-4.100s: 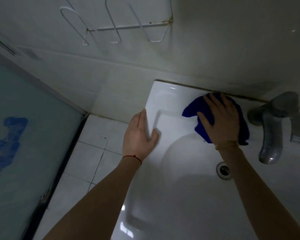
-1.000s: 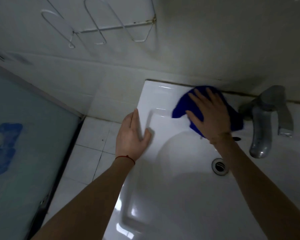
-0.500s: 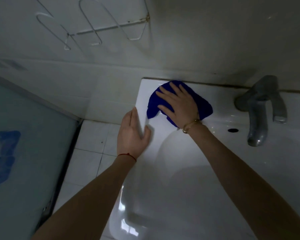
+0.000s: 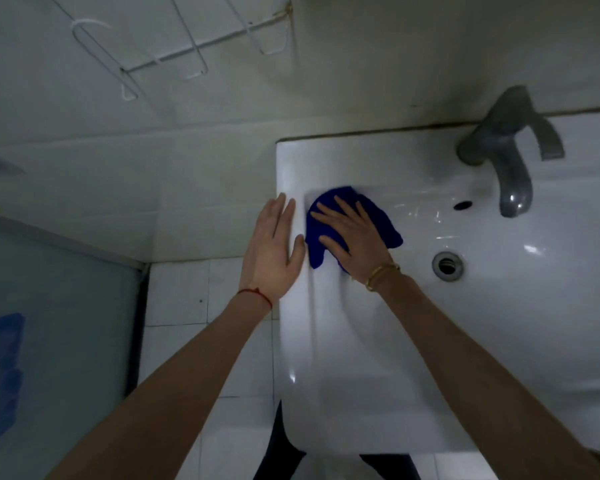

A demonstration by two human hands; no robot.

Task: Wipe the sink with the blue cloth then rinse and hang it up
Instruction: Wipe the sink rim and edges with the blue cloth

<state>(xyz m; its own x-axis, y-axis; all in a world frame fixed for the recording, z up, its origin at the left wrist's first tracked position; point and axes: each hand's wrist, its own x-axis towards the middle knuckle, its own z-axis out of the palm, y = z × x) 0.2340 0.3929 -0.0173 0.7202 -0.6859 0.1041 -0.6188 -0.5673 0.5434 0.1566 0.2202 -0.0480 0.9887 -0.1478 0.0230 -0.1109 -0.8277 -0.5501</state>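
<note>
The blue cloth (image 4: 378, 220) is pressed flat under the spread right hand (image 4: 352, 237) at the sink's (image 4: 361, 358) back-left corner; the left hand (image 4: 274, 247) is laid flat, fingers extended, on the left rim.

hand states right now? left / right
Left hand: open, flat on the sink left rim, holding nothing.
Right hand: open, fingers spread, palm pressing the blue cloth against the basin; not gripping it.
</note>
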